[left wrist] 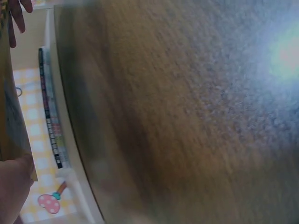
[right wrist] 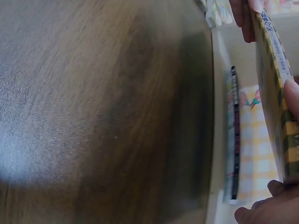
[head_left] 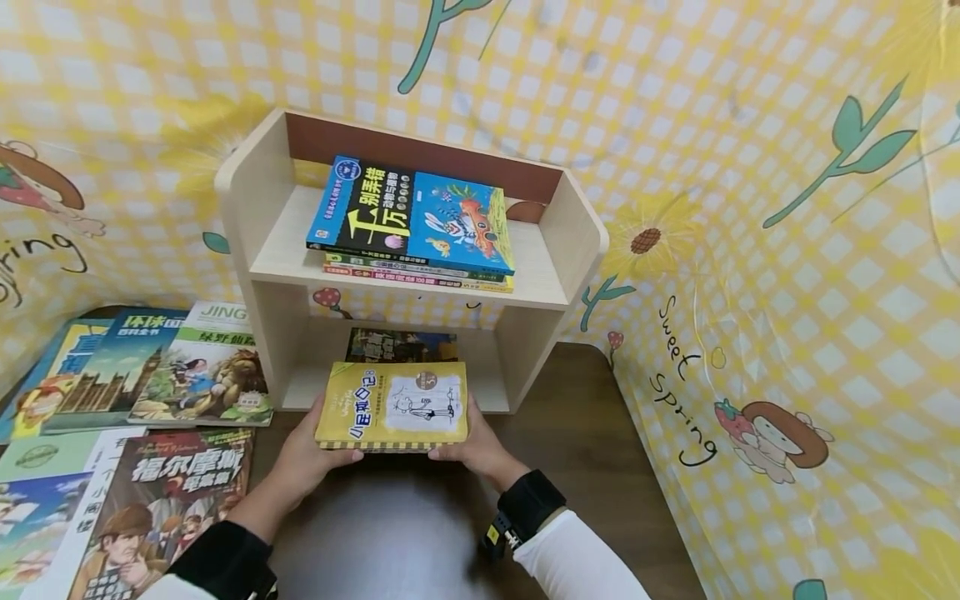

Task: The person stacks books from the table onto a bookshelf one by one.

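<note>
Both hands hold a yellow book (head_left: pixel 393 404) with a line drawing on its cover, its checkered spine (right wrist: pixel 280 84) facing the person. My left hand (head_left: pixel 303 458) grips the left end, thumb on the spine side. The opposite end is gripped by my right hand (head_left: pixel 478 442) in the same way. The book is raised in front of the lower compartment of a small wooden bookshelf (head_left: pixel 258 179). Behind it, a dark-covered book (head_left: pixel 401 343) lies flat on the lower board, partly hidden. In the left wrist view, the left hand (left wrist: pixel 16 186) shows only at the edge.
On the upper shelf lies a stack of several books, a blue-and-black one (head_left: pixel 412 217) on top. More books, including a detective-cover book (head_left: pixel 168 500) and a green-titled one (head_left: pixel 210 371), cover the left of the dark table (head_left: pixel 615 467). Yellow checked cloth (head_left: pixel 750 208) hangs behind and right.
</note>
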Motion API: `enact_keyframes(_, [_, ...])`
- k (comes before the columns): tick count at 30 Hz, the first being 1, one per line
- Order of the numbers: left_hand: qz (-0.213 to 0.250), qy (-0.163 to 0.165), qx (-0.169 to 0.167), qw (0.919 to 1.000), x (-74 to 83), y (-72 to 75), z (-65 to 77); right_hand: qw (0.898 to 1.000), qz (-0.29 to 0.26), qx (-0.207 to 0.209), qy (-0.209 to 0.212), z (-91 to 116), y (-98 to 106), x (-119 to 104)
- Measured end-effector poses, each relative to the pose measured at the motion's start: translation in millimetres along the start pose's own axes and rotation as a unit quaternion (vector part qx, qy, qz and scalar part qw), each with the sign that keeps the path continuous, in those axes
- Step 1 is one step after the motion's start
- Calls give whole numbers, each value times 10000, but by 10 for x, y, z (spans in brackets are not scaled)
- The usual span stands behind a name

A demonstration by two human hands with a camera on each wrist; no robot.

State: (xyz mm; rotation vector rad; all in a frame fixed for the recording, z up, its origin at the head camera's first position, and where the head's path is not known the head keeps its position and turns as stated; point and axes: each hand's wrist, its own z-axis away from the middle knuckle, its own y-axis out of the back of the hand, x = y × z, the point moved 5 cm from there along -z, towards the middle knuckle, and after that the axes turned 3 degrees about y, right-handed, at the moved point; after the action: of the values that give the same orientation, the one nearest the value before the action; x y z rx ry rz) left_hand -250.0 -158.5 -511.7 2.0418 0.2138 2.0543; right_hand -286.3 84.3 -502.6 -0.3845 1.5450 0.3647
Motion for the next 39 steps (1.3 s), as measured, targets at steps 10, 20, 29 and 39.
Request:
enact_keyframes(10, [224, 207, -113, 9995, -125, -77, -142, 9971, 204, 511, -534, -34, 80, 221])
enact_keyframes(20, [-325, 99, 130, 9993, -179, -103, -312, 9816, 1262, 1275, -658, -102, 138, 417])
enact_keyframes(29, [-1253, 161, 349, 9914, -171, -180, -487, 9584, 2122, 1748, -767, -225, 205, 487])
enact_keyframes(39, [-1864, 747, 130, 9795, -229, -203, -577, 9483, 2389, 1886, -902, -358, 243, 522])
